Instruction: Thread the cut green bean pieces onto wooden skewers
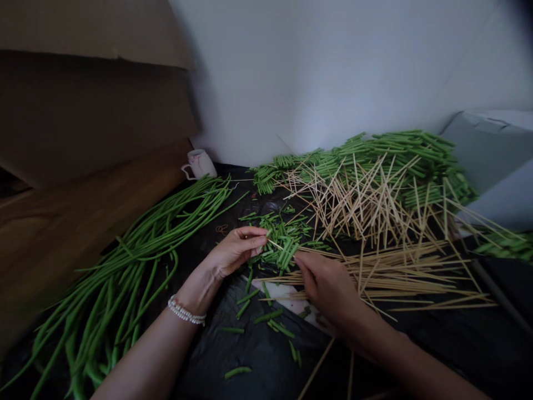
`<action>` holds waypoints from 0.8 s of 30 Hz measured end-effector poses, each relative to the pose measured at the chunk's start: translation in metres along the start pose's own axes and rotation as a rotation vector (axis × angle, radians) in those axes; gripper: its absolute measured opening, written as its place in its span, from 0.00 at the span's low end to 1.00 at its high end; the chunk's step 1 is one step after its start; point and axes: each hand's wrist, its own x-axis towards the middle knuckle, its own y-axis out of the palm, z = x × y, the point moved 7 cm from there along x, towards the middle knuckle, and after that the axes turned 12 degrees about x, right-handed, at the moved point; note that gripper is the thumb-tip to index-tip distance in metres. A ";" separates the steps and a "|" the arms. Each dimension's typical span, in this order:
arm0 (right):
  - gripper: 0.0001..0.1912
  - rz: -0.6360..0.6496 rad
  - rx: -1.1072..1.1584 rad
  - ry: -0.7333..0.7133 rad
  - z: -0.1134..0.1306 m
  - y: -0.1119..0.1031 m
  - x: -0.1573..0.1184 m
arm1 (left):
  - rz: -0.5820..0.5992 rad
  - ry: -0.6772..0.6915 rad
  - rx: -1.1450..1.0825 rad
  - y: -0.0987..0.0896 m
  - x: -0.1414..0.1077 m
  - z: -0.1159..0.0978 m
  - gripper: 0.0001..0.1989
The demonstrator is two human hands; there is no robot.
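My left hand [241, 247], with a beaded bracelet at its wrist, pinches a short piece of green bean [268, 234] between thumb and fingertips. My right hand [322, 278] is closed around a thin wooden skewer [275, 244], whose tip points at the left fingertips. Several cut bean pieces [288, 256] sit side by side along the skewer, just in front of the right hand; they appear threaded on it. Behind and under the hands lies a loose pile of cut pieces [297, 229]. The right palm and the skewer's rear end are hidden.
Long uncut beans [137, 250] spread over the black plastic sheet [200, 355] at left. Loose skewers [400, 272] lie at right, more [358, 194] crisscrossed behind. Rows of bean pieces [400, 147] are heaped by the wall. A white mug [202, 164] stands at the back left.
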 end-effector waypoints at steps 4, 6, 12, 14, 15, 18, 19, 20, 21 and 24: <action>0.12 0.033 -0.017 0.026 -0.002 0.004 0.000 | -0.053 0.028 0.103 -0.001 0.001 0.001 0.15; 0.12 0.028 -0.007 0.030 -0.002 0.004 0.000 | -0.057 0.043 0.122 0.001 0.001 0.000 0.15; 0.12 -0.028 0.044 -0.009 -0.003 0.000 0.001 | 0.017 0.018 0.074 0.006 -0.002 -0.001 0.16; 0.12 -0.040 0.038 -0.016 -0.004 -0.001 0.002 | 0.058 -0.028 0.082 0.007 -0.003 0.001 0.16; 0.12 -0.041 0.036 -0.019 -0.004 -0.001 0.002 | 0.064 -0.045 0.087 0.008 -0.003 0.002 0.16; 0.12 -0.022 0.037 -0.022 -0.003 0.000 0.001 | 0.034 -0.059 0.092 0.005 -0.003 0.003 0.15; 0.12 -0.019 0.038 -0.019 -0.003 0.000 0.001 | 0.019 -0.058 0.095 0.004 -0.003 0.003 0.14; 0.12 -0.017 0.038 -0.013 -0.003 0.000 0.001 | 0.007 -0.056 0.098 0.004 -0.002 0.003 0.14; 0.12 -0.015 0.036 -0.004 -0.003 0.000 0.001 | -0.003 -0.054 0.099 0.003 -0.002 0.004 0.14; 0.12 -0.002 0.029 0.014 -0.004 0.002 0.000 | -0.011 -0.068 0.093 0.003 -0.001 0.006 0.14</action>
